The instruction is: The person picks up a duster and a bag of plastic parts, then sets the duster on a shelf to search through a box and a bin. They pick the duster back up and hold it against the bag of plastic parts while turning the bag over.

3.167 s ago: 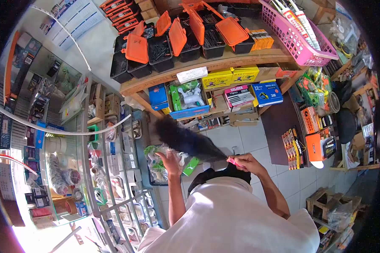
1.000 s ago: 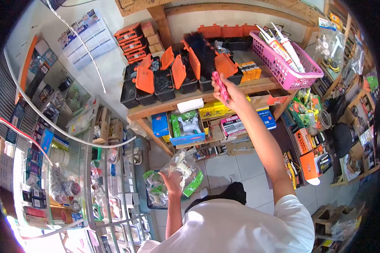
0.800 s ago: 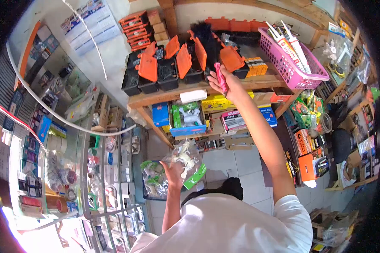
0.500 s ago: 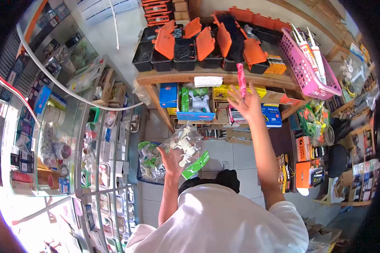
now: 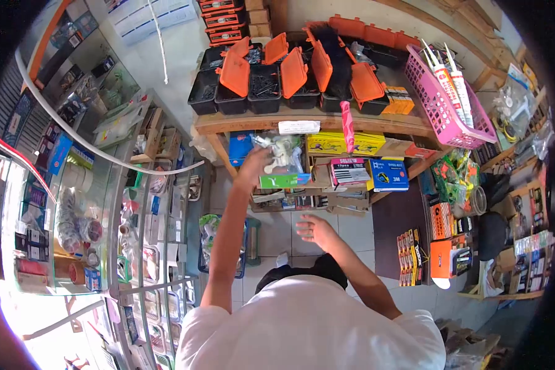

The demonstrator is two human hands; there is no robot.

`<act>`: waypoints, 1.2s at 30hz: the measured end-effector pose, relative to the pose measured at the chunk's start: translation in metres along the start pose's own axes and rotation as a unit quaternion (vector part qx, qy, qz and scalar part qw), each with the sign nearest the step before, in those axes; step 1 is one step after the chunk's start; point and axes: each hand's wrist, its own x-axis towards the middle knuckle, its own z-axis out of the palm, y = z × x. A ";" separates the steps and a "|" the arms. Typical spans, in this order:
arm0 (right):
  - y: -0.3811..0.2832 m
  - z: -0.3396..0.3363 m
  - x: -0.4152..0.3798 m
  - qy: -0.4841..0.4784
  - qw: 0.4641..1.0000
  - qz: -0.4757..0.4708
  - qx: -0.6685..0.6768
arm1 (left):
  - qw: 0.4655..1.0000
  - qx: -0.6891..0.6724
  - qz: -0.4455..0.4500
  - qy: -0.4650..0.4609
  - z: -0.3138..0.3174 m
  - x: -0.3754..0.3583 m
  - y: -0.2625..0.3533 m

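My left hand (image 5: 253,168) is closed on the left side of a clear plastic bag (image 5: 282,159) with a green header strip and white plastic pieces inside. The bag is held at the front of the shelf below the tabletop, covering the blue box there. Over the tiled floor, my right hand (image 5: 317,232) is open, fingers spread, with nothing in it. A duster with dark bristles and a pink handle (image 5: 347,126) hangs over the tabletop edge, above and apart from my right hand.
Black bins (image 5: 265,92) with orange lids line the wooden tabletop, beside a pink basket (image 5: 453,108) of sealant tubes. Below are a yellow box (image 5: 345,143) and a blue box (image 5: 388,174). A dark blue crate (image 5: 245,246) with bags sits on the floor; glass shelving (image 5: 120,237) stands left.
My left hand has carried the bag up and forward to the lower shelf. My right hand has dropped away from the pink handle toward my body, and the duster handle now hangs straighter.
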 end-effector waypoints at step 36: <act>0.073 0.000 0.047 0.013 0.991 0.129 -0.043 | 0.759 0.640 0.081 0.086 0.017 0.048 -0.046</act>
